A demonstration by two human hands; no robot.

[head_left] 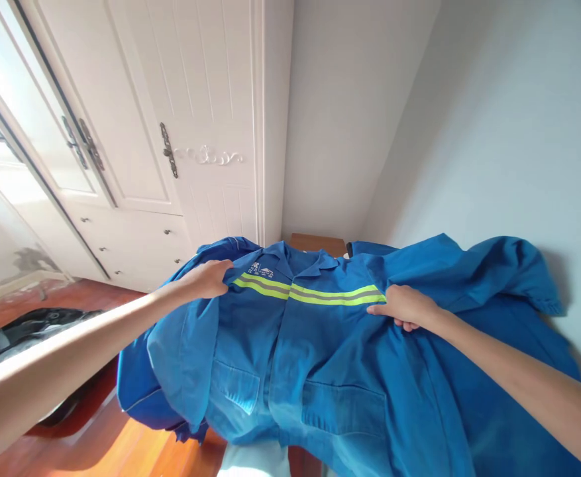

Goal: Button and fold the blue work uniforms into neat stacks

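A blue work jacket with a collar, two lower pockets and a yellow-green reflective stripe across the chest is spread out in front of me, front side up. My left hand is closed on its cloth at the left end of the stripe, beside a small white logo. At the stripe's right end my right hand pinches the jacket, thumb on top. One sleeve hangs down on the left; the other stretches out to the right, its cuff near the wall. More blue cloth lies beneath and beside the jacket, and what supports it is mostly hidden.
A white wardrobe with dark metal handles and drawers stands at the back left. Pale walls close off the right side. A brown wooden piece shows behind the collar. Dark items lie on the reddish wooden floor at left.
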